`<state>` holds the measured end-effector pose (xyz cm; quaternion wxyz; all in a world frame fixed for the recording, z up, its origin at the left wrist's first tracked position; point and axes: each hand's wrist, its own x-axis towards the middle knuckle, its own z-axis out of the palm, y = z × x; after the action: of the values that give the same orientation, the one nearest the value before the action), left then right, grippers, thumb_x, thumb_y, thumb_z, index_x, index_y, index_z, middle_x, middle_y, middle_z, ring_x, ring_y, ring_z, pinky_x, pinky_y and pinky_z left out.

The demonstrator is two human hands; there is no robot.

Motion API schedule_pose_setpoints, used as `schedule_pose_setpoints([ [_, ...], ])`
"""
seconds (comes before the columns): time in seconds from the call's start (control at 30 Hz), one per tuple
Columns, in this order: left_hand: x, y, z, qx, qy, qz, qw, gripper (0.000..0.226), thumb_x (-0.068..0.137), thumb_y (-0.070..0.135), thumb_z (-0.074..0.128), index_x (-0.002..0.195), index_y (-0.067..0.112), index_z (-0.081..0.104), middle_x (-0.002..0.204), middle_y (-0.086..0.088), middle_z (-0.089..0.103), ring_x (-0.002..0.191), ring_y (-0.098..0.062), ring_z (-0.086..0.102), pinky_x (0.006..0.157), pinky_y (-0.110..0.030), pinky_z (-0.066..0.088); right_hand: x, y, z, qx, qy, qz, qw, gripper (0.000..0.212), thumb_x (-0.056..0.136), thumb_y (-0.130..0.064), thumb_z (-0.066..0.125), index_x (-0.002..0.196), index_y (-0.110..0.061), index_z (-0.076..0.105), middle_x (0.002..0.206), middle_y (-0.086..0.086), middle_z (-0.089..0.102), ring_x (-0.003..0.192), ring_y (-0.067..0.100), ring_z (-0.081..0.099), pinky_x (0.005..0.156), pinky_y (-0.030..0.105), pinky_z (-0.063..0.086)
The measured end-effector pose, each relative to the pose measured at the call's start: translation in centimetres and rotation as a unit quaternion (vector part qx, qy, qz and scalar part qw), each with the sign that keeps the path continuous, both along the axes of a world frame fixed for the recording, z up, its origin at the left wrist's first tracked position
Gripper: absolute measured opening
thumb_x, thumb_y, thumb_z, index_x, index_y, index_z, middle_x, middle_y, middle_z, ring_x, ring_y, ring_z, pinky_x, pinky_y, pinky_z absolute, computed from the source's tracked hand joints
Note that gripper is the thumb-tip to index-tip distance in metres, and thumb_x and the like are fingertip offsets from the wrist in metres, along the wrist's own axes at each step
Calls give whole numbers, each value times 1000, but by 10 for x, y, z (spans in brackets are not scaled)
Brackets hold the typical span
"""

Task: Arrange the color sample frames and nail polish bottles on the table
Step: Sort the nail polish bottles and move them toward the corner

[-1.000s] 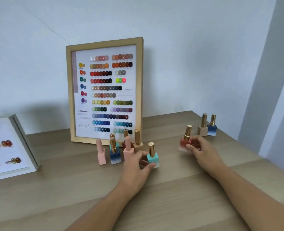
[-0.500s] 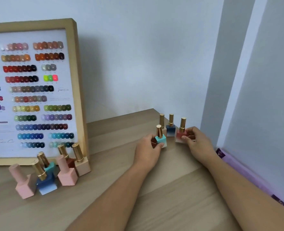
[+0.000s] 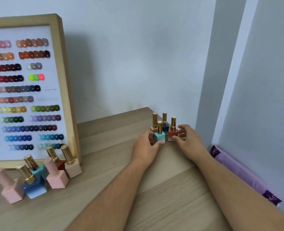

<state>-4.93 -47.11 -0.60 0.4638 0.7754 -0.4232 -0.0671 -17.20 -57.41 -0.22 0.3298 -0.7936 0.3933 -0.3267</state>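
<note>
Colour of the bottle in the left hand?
Turquoise square nail polish bottle, fading to white at its base, gold cap. Head view.

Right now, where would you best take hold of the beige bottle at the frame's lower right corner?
Pinch the beige bottle by its tall gold cap, coming from above and the right: the cap stands clear, while the pink bottle and dark red bottle crowd its square body's left.
</note>
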Motion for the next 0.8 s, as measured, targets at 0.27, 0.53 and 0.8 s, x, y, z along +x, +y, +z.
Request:
schedule_pose_setpoints([
  [0.27,-1,92,1,-15,-37,-5,999,24,82,28,66,101,31,52,92,15,53,87,-2,52,71,-14,42,-14,50,-2,-114,-74,-27,990,20,83,-22,64,98,-21,49,98,-3,55,90,12,52,77,25,38],
  [0.53,17,218,3,-41,-114,30,992,17,80,22,67,91,32,58,84,14,59,83,3,54,69,-12,44,33,145,-1,-174,-6,166,971,16,83,-30,63,97,-26,54,89,-13,51,83,-3,48,67,10,37],
  [0.8,60,318,6,-100,-98,180,974,22,78,8,68,79,28,59,73,8,61,68,-2,54,59,-10,43,99,230,-3,-135,-59,285,947,18,82,-26,65,98,-28,57,88,-14,56,83,0,53,67,4,38],
])
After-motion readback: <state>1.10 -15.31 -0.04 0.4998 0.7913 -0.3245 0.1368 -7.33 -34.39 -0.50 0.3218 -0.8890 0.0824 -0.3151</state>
